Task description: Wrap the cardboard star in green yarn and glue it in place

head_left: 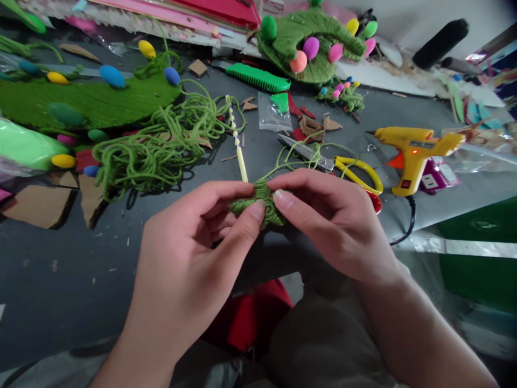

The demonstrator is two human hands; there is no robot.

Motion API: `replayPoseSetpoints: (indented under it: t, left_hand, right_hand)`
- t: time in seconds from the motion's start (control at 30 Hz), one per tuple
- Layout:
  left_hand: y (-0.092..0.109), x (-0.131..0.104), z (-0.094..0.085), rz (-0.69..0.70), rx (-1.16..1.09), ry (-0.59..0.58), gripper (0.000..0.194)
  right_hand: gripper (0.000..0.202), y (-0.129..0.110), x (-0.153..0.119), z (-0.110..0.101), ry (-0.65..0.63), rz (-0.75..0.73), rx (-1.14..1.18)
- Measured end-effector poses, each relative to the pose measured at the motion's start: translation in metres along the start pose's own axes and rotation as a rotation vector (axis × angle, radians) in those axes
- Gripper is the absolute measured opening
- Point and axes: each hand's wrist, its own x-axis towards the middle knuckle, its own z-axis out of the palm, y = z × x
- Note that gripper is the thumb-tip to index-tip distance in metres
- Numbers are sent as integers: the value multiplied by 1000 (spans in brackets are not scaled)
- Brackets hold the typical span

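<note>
Between my two hands is a small green yarn-wrapped piece (263,189), roughly star-shaped, held up near the table's front edge. My left hand (197,242) pinches its left side, thumb on the front face. The thumb and fingertips of my right hand (331,215) close on its right side. A green yarn strand (280,168) runs from its top toward the scissors (355,170), which have yellow and red handles. Just behind my left fingertips lies a pale patterned stick (238,143). A loose heap of green yarn (157,143) spreads to the left.
A yellow glue gun (418,148) with a lit red light rests at right, its black cord hanging off the edge. Behind lie a green cutter (258,78), cardboard scraps (38,205) and a green yarn crescent (315,32) with coloured eggs. Another green crescent (133,99) lies at left.
</note>
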Motion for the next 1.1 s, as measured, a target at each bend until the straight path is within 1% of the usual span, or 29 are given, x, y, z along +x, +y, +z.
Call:
replayPoseSetpoints:
  t: [0.13,0.3,0.57,0.7,0.83,0.9,1.1]
  left_hand:
    - [1,-1,-1,-9,-6,16,19]
    - [2,-1,-3,-18,-14,28,21]
    - [4,0,-1,-16,-121,18,16]
    - [5,-1,-3,-12,-83,-12,18]
    - [4,0,-3,-37,-41,-13,16]
    - [4,0,-3,-28,-40,-14,16]
    - [5,0,-3,-18,-38,-21,14]
  right_hand:
    - [20,0,-2,-1,-31,-29,6]
    - [25,2,-4,-3,-65,-24,35]
    - [24,4,-4,0,-41,-24,27]
    - [24,4,-4,0,-39,-13,8]
    - [26,3,-5,-2,-66,-11,-6]
    - [28,3,-6,-2,-78,-17,-19]
    - [25,4,-5,0,-49,-42,-30]
